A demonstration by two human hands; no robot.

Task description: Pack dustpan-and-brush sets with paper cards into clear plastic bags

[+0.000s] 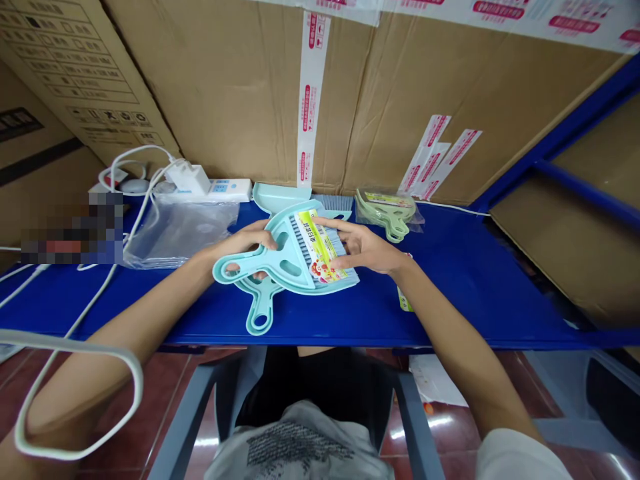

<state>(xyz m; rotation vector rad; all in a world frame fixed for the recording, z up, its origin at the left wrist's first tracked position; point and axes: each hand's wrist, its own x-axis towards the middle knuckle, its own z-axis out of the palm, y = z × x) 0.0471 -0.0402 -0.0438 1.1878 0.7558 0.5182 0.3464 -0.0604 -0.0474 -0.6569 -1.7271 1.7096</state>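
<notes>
My left hand (253, 239) grips a mint-green hand brush (287, 257) stacked on a matching dustpan (260, 317), its thumb on the brush's handle end. Both are held above the blue table, handles towards the left and front. A yellow-green printed label card (320, 247) lies across the brush's bristles. My right hand (367, 248) holds this card, fingers at its upper edge and thumb near its lower end. Behind them lie another mint dustpan (280, 195) and a mint brush (334, 202), partly hidden. A second label card (406, 301) shows beside my right forearm.
A light-green brush and dustpan set (389, 208) in clear plastic lies at the back. Clear plastic bags (183, 230) lie to the left, before a white power strip (230, 190). A white cable (80, 455) loops over my left forearm. Cardboard (240, 87) walls the back.
</notes>
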